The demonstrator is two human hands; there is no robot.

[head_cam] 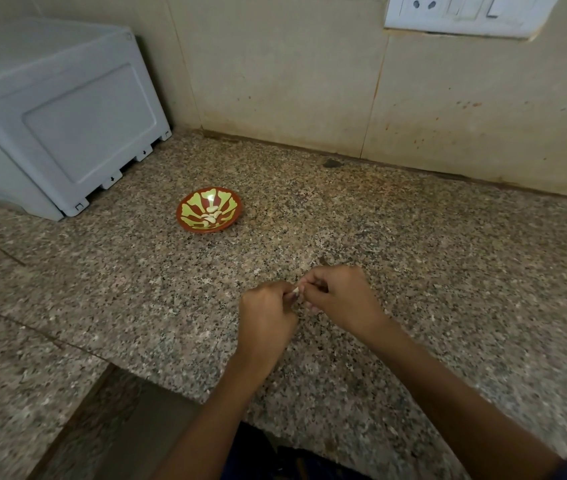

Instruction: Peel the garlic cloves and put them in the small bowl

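A small red bowl with a yellow-green pattern [192, 221] stands on the speckled granite counter [413, 254], with several peeled pale garlic cloves [212, 214] inside. Nearer to me, above the counter, my left hand [266, 318] and my right hand [339, 299] meet with curled fingers. Between their fingertips they pinch one small pale garlic clove [295, 291], mostly hidden by the fingers. The bowl lies about a hand's length beyond and to the left of my hands.
A grey plastic box [60, 112] sits at the back left against the tiled wall [292, 74]. A white socket and switch plate [462, 13] is on the wall at upper right. The counter's front edge has a step at lower left [157, 382].
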